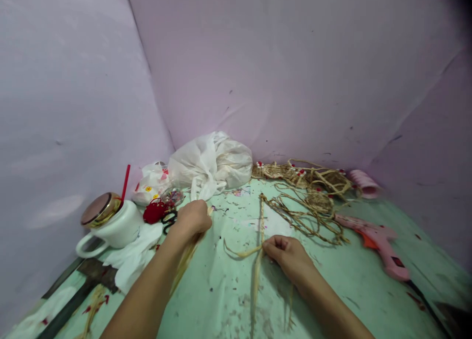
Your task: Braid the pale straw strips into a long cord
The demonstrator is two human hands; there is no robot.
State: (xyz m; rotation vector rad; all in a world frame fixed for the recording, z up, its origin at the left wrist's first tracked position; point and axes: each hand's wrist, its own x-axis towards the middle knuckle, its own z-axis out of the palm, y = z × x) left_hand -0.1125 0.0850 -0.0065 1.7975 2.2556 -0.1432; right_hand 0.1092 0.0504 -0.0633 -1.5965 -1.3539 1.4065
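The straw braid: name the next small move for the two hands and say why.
Probably bring the loose strands in the left hand across to the pinch. The right hand pins the straw braid at the point where the plaiting ends, unplaited strands trail toward the camera, and the left hand holds its straw out to the side.

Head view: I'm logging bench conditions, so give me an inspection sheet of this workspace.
Surface: green table, stained and flecked with scraps.
Job's things: straw braid lying lengthwise; loose straw strands.
Clutter: white mug with gold lid, plastic bag, scissors, red pouch, straw pile, pink roll.
Grippers: left hand closed on the loose straw strands; right hand pinching the straw braid.
Cables: dark cord from the pink glue gun.
Surroundings: lilac walls on three sides.
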